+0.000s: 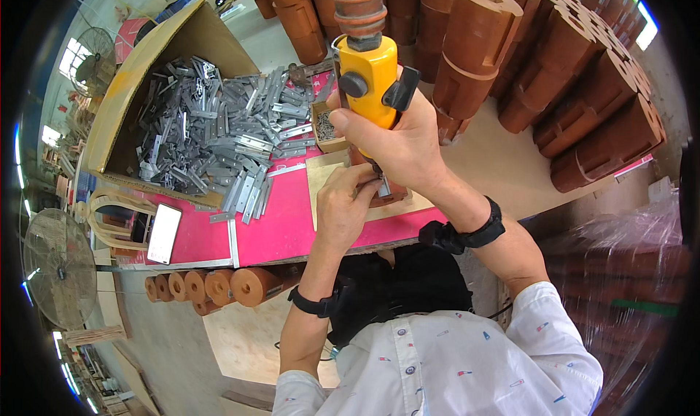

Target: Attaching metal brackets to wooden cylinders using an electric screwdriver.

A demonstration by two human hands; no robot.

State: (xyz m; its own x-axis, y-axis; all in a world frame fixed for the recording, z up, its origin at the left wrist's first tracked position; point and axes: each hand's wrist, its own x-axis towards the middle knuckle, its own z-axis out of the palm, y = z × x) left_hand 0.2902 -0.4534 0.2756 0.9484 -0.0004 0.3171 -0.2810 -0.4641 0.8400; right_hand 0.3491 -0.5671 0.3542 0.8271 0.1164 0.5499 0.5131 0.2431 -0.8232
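My right hand is wrapped round a yellow power screwdriver, which points down and hangs from a hose-like fitting above. Close to the tool's tip, my left hand has its fingers pinched together; what they hold, if anything, is hidden. A small metal strip lies by those fingertips, over a reddish-brown piece mostly covered by my hands. Beyond my left hand stands a small box of screws. Many metal strips spill towards it across the pink table top.
A large cardboard box lies tipped at the left, full of metal strips. Reddish-brown cylinders stand stacked at the back and right. A phone leans near the table's left edge. More cylinders lie below the table's front edge.
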